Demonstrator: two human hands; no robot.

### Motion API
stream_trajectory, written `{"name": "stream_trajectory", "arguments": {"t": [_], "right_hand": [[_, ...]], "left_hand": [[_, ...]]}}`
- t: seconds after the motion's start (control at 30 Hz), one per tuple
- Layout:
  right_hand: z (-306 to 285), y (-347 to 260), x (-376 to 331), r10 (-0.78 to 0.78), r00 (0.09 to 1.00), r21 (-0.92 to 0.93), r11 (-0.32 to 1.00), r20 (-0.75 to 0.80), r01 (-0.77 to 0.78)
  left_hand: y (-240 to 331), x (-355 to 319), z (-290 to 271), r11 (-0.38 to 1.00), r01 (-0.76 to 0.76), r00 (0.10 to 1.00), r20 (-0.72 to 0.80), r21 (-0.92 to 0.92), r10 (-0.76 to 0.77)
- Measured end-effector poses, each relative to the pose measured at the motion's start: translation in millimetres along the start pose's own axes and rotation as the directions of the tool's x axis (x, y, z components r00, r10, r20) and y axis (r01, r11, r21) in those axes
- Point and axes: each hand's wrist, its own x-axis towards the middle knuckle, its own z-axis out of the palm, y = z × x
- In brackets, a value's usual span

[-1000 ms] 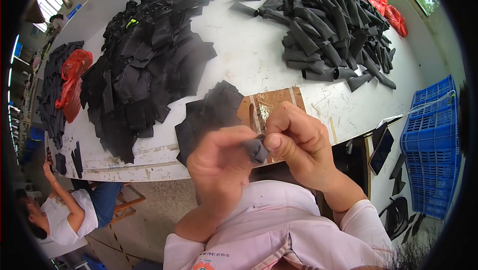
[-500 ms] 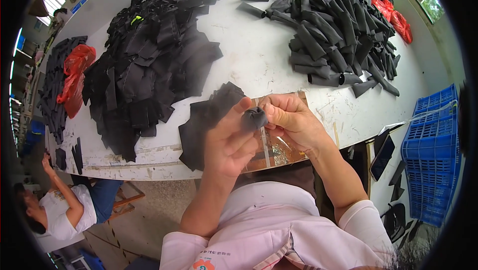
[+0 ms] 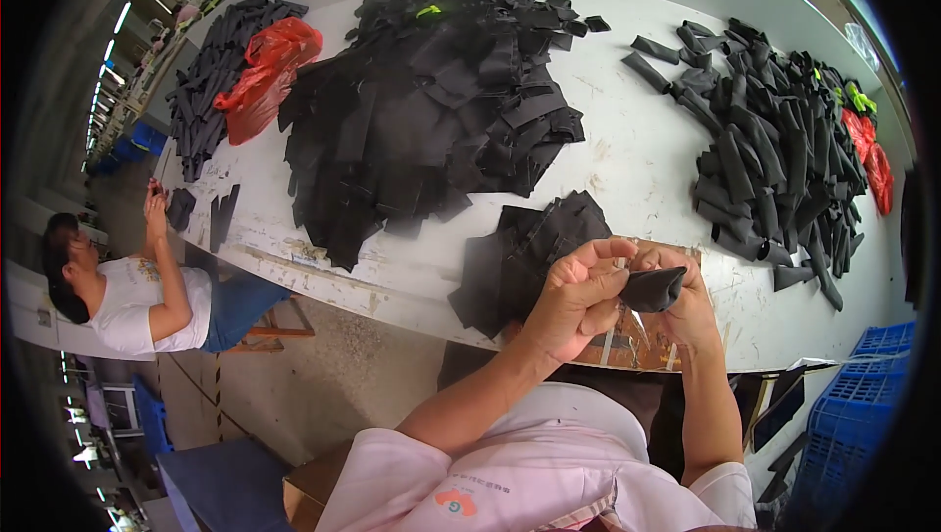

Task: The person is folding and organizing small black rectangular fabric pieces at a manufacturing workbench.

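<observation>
Above the near edge of the table I hold a black fabric tube (image 3: 651,290), its opening turned to the right. My left hand (image 3: 571,308) is closed, pinching the tube's left end between thumb and fingers. Around the far side and open end curls my right hand (image 3: 698,311), also closed on it, with some fingertips hidden behind the fabric. A small heap of flat black fabric pieces (image 3: 524,253) lies just beyond my left hand. Beneath my hands is a brown board with clear tape (image 3: 642,341).
A large heap of flat black pieces (image 3: 421,101) covers the table's middle; black tubes (image 3: 760,154) are piled at right. Red plastic bags (image 3: 270,76) lie at far left and far right. A blue crate (image 3: 853,414) stands at lower right. Another person (image 3: 147,287) sits at left.
My head view has swung left, so the table's contents sit further right. The tube has turned from end-on to sideways, and my right hand has shifted around its open end.
</observation>
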Motion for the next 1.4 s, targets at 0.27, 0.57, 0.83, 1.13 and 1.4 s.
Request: {"name": "stream_trajectory", "arguments": {"t": [0.27,0.57,0.83,1.13,1.4], "right_hand": [[17.9,-36.3,13.4,-0.008,0.998,-0.244,0.969,0.065,0.023],[3.5,-4.0,7.4,0.093,0.995,-0.085,0.992,-0.018,-0.095],[17.3,-43.1,-5.3,-0.479,0.854,-0.857,0.336,0.202,0.391],[16.1,-25.7,-8.0,-0.346,0.907,-0.946,0.126,0.239,0.298],[19.0,-35.5,-10.0,-0.437,0.874,-0.908,0.245,0.21,0.34]], "left_hand": [[19.1,-10.5,15.6,0.95,0.147,0.98,0.168,-0.277,-0.103],[18.9,-1.2,18.1,0.197,-0.52,0.749,0.332,0.831,0.574],[20.3,-8.8,39.6,0.425,-0.554,0.785,0.278,0.716,0.554],[8.2,-8.5,15.4,0.672,-0.498,0.846,0.137,0.547,0.515],[31.2,10.1,48.2,0.577,-0.52,0.854,0.403,0.63,0.329]]}}
